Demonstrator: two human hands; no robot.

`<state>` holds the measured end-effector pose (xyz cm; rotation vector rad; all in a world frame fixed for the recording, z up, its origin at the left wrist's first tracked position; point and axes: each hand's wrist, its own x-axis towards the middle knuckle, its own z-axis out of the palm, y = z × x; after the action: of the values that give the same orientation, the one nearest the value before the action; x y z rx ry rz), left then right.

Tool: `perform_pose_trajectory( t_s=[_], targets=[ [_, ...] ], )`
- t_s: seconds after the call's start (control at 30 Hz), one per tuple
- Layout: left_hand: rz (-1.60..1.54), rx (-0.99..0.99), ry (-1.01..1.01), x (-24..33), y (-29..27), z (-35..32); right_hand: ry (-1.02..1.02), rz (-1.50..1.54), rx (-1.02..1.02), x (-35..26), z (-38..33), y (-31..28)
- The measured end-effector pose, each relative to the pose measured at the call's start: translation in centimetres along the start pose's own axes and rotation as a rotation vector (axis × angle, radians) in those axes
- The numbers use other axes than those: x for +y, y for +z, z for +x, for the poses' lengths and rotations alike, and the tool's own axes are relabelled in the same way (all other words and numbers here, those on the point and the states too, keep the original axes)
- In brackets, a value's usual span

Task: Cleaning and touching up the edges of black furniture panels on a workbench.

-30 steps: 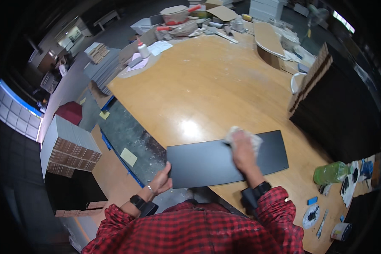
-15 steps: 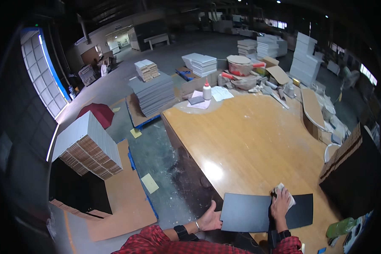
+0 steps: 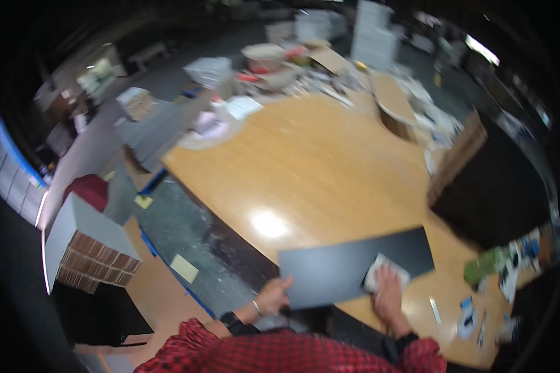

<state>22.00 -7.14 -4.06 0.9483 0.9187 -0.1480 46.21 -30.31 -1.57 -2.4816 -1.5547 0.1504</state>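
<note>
A dark grey rectangular panel [image 3: 330, 267] lies across the near edge of the wooden table, its left end reaching past the table's side. My left hand [image 3: 272, 295] grips that left end, thumb on top and fingers partly hidden beneath. On the panel's right half, a crumpled white cloth [image 3: 378, 268] is pressed flat under my right hand [image 3: 388, 292]. My right fingers are closed over the cloth, close to the panel's near edge.
The wooden table [image 3: 305, 168] spreads ahead. A stack of dark panels [image 3: 491, 186] stands on its right, near a green bottle [image 3: 482, 267]. White-topped boards [image 3: 96, 239] are piled on the left. Clutter with a bucket [image 3: 264, 59] lines the far edge.
The view has swung to the right and blurred. My right hand has drawn the cloth from the panel's far edge toward its near edge. My left hand keeps its hold on the left end.
</note>
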Motion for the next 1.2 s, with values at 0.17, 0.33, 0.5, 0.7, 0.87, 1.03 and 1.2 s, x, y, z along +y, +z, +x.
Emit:
perform_pose_trajectory(
  t_s=[0.17, 0.33, 0.5, 0.7, 0.87, 1.03, 1.2],
  targets=[
    [-0.179, -0.063, 0.127, -0.3, -0.1, -0.7, 0.238, -0.032, 0.313, 8.1, 1.2, -0.7],
    [-0.282, -0.004, 0.183, 0.8, 1.4, -1.4, -0.173, 0.316, 0.129, -5.7, 0.3, 2.2],
    [-0.297, 0.111, 0.179, 1.5, 2.0, -1.5, -0.523, 0.455, 0.066, -6.6, -0.5, 3.7],
    [-0.219, 0.281, 0.324, 2.8, -0.3, -1.5, 0.253, 0.028, 0.350, 10.8, -2.0, -6.3],
    [0.220, 0.787, 0.396, 3.4, -1.8, 1.1, 0.392, -0.135, 0.309, 14.4, -8.0, -7.4],
    [0.178, 0.877, 0.507, 4.1, -1.0, 1.0, 0.473, -0.049, 0.106, 11.5, -12.3, -6.8],
    [0.420, 1.007, 0.672, 6.2, -1.1, 2.1, 0.492, -0.083, 0.007, 11.8, -12.4, -4.5]
  ],
)
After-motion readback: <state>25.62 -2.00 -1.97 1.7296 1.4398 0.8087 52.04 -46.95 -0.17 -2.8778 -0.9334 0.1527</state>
